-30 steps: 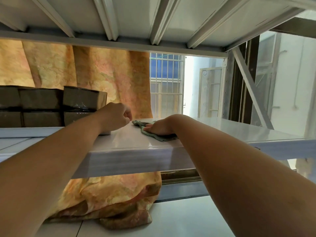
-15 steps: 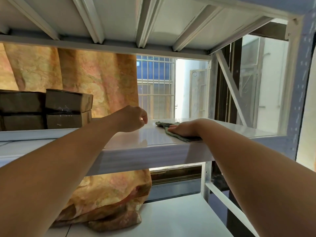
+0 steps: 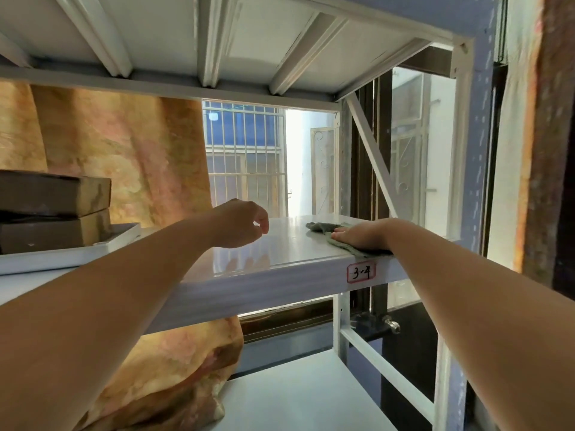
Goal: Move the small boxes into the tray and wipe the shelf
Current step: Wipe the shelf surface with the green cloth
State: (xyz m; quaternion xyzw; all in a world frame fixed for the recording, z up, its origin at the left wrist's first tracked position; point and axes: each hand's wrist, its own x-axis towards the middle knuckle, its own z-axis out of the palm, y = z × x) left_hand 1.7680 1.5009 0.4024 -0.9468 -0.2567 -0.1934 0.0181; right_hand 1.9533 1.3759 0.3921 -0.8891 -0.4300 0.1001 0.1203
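Observation:
Brown small boxes (image 3: 53, 209) sit stacked two high in a white tray (image 3: 71, 251) at the left of the white shelf (image 3: 280, 244). My right hand (image 3: 365, 234) presses flat on a grey-green cloth (image 3: 323, 229) near the shelf's right front edge. My left hand (image 3: 241, 223) hovers just above the middle of the shelf, fingers loosely curled, holding nothing. It is well to the right of the tray.
An orange patterned curtain (image 3: 124, 157) hangs behind the shelf and bunches on the lower shelf (image 3: 295, 393). The upper shelf's ribs (image 3: 211, 42) run overhead. A blue upright post (image 3: 476, 150) bounds the right side. A label reading 3-4 (image 3: 361, 272) is on the shelf's front edge.
My right hand has slid the cloth to the right along the shelf. My left hand has moved right, away from the boxes, and its fingers have loosened. The view has shifted right.

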